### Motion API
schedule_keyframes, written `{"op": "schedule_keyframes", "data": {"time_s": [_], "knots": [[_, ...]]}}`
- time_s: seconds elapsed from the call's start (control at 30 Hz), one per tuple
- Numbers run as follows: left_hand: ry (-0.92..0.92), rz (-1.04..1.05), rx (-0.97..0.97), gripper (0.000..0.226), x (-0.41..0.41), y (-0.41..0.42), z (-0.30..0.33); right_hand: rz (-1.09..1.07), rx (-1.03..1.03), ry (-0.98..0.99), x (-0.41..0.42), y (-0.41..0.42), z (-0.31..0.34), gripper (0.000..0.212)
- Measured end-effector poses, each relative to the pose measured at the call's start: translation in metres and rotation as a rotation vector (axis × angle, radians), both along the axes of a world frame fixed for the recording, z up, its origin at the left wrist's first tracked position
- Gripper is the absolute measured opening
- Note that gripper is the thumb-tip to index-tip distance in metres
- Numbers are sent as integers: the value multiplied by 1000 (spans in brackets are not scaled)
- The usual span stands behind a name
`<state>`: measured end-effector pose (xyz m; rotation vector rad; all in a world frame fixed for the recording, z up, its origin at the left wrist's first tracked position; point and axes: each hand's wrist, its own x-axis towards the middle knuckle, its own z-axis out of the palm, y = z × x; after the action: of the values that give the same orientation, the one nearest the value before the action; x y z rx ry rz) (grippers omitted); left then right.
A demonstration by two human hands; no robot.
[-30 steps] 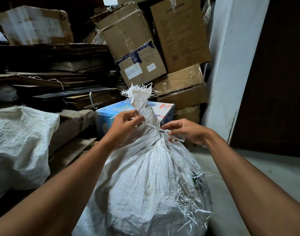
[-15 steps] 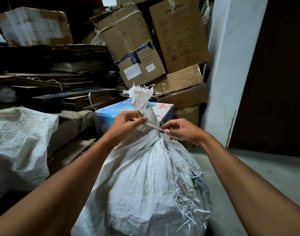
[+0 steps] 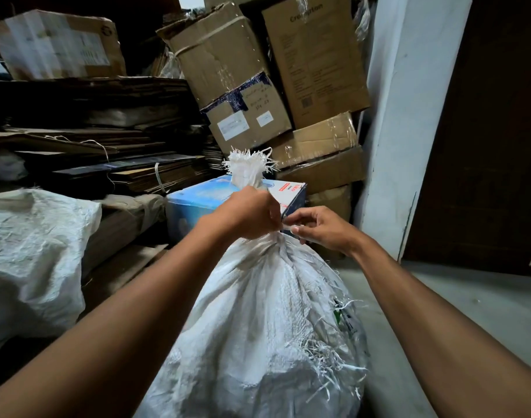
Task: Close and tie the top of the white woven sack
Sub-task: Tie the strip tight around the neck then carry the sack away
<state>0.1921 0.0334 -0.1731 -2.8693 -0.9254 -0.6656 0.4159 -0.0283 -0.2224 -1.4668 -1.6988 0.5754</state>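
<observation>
sack: your white woven sack [image 3: 267, 321] sits upright on the floor right in front of you, full, frayed tuft sticking up top
neck: bunched tight, your left hand [image 3: 246, 214] is wrapped around it
tie: thin white strip [image 3: 288, 227] at the neck, your right hand [image 3: 321, 227] pinches it just beside the left
behind: blue box [image 3: 197, 200], stacked cardboard boxes [image 3: 237, 82]
left side: another white sack [image 3: 32, 251]
</observation>
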Motion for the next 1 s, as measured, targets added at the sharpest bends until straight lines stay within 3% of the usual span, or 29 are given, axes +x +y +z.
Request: {"op": "schedule_keyframes", "data": {"time_s": [0.2,0.33,0.67,1.0], "knots": [[-57,163,58,22,26,2,-34,36,-28,35,1,0,0,26],[-90,193,54,32,27,12,-40,73,-85,65,12,-2,-1,41],[-132,108,13,39,32,22,-47,114,-146,154,20,0,-6,51],[-149,154,10,30,31,18,-46,113,-156,164,18,-3,-2,49]]}}
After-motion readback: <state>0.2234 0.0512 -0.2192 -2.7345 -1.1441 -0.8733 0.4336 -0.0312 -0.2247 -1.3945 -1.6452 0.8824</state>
